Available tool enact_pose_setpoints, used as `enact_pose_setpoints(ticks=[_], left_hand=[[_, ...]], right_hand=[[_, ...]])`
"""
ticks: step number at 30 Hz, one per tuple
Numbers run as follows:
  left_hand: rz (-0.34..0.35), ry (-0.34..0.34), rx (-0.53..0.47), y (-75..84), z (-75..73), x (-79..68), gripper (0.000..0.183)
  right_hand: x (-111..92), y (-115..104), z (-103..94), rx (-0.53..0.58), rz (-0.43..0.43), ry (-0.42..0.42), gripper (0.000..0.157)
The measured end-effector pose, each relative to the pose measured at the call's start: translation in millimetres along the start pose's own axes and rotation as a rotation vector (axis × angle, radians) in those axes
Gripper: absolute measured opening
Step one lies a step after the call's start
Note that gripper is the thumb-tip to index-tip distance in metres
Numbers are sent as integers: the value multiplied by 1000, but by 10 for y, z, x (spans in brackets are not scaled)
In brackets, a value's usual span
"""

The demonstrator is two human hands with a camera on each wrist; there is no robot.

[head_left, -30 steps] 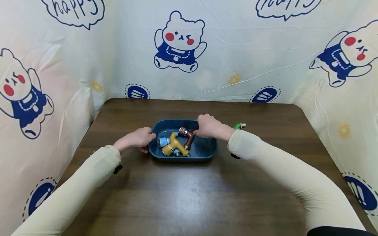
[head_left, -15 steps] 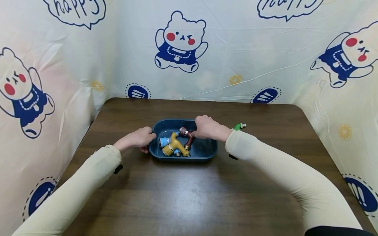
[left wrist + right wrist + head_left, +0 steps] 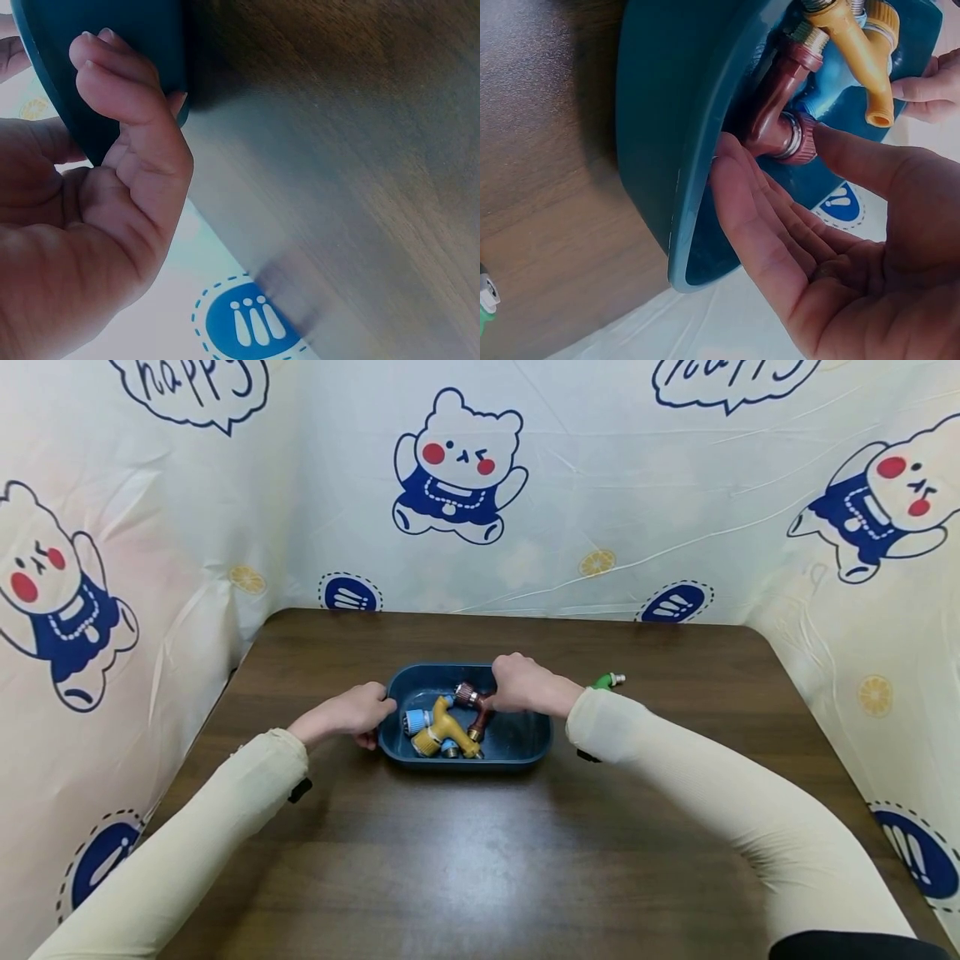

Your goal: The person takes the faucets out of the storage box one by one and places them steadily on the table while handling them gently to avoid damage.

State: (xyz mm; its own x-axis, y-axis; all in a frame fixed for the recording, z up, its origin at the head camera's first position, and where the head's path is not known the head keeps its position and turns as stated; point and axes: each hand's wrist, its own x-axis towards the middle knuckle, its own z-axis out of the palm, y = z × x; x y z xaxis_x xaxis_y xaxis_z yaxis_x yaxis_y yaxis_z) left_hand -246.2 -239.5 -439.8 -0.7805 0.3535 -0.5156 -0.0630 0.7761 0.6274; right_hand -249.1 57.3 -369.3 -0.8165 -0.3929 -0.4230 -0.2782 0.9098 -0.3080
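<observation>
A dark blue plastic tub [image 3: 517, 764] stands on the table, holding several plastic taps. My left hand [image 3: 348, 710] grips the tub's left end, thumb over the rim and fingers under the outer wall, as the left wrist view [image 3: 135, 150] shows. Inside the tub, my right hand [image 3: 525, 683] pinches a red-brown tap [image 3: 780, 97], its thumb against the ribbed cap and its fingertips by the elbow. A yellow forked tap [image 3: 446, 727] lies left of it, over a light blue tap [image 3: 417, 721] that is partly hidden.
A green tap [image 3: 606, 681] with a metallic tip lies on the brown wooden table [image 3: 480, 852], right of the tub and partly behind the right forearm. A patterned curtain [image 3: 570, 485] surrounds the table's back and sides.
My right hand has shifted slightly left over the red-brown tap, its forearm following and uncovering more of the green tap. The left hand and tub have stayed put.
</observation>
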Motion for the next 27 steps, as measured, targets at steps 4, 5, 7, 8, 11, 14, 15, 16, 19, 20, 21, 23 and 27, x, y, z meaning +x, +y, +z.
enact_pose_setpoints(ticks=[4,5,7,8,11,14,15,16,19,20,21,23,27], left_hand=[[4,-2,-17,-400,5,337,31],[9,0,-17,-453,8,383,30],[12,-11,-10,-353,2,299,30],[18,-15,-1,-267,1,225,30],[19,-8,5,11,-7,-16,27],[12,10,8,236,2,-216,26],[8,19,12,272,8,-249,26],[-10,25,15,338,16,-297,27],[15,18,12,219,13,-207,29],[52,7,1,48,1,-81,31],[52,0,0,37,-3,-68,31],[58,-4,-3,31,-7,-66,31],[20,7,8,222,23,-200,29]], right_hand=[[28,-13,36,-20,-3,-19,32],[33,-19,44,-23,-7,-21,32],[42,-33,58,-32,-20,-18,32],[47,-40,64,-35,-24,-18,32],[60,-58,76,-45,-31,-15,32],[74,-65,89,-56,-30,-17,31],[78,-66,93,-62,-32,-18,31],[82,-67,99,-65,-34,-20,31],[94,-66,119,-82,-44,-22,31],[97,-64,125,-89,-47,-19,31],[101,-65,130,-92,-49,-18,31],[113,-64,143,-96,-54,-18,30],[109,-73,160,-74,-45,-34,29]])
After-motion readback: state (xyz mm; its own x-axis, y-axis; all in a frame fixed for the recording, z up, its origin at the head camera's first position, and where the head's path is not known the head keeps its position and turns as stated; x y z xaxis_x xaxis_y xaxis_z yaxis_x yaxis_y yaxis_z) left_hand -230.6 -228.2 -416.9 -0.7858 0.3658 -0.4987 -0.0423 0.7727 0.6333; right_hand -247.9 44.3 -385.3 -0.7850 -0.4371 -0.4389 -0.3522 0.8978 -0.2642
